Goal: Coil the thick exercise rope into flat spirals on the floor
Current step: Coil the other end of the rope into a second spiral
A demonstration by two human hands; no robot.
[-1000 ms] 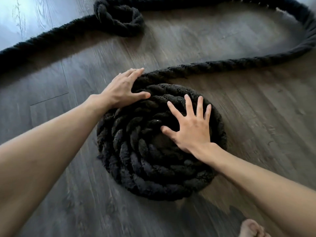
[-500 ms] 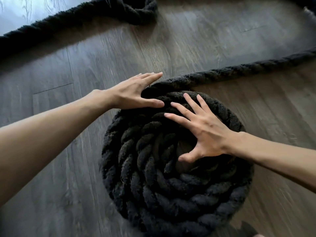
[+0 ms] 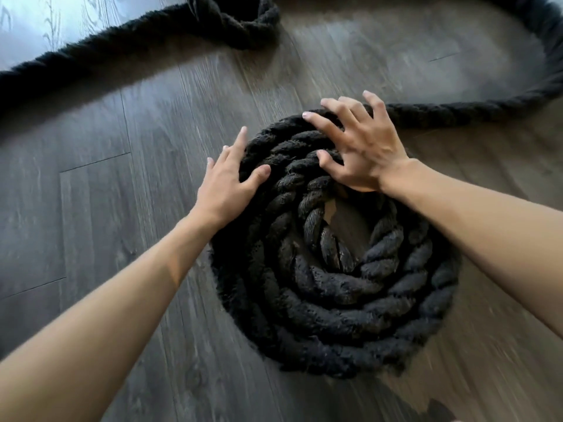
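Note:
A thick black exercise rope lies wound in a flat spiral [image 3: 329, 296] on the dark wood floor, with a small gap of bare floor at its centre. My left hand [image 3: 227, 181] presses flat against the spiral's upper left outer edge, fingers spread. My right hand [image 3: 362, 147] rests on the far top of the spiral, fingers spread and curled over the outermost turn. Neither hand is closed around the rope. The loose rope [image 3: 475, 112] leaves the spiral at the top right.
The free rope curves round the far right [image 3: 553, 47], runs along the top to a loose loop [image 3: 240, 22], then trails away to the left [image 3: 76, 65]. Wood plank floor [image 3: 100, 208] surrounds the spiral. Part of a foot shows faintly at the bottom right edge.
My right hand has moved from the spiral's centre up to its far top edge. My left hand has slid down the left outer edge. The view has come closer to the spiral.

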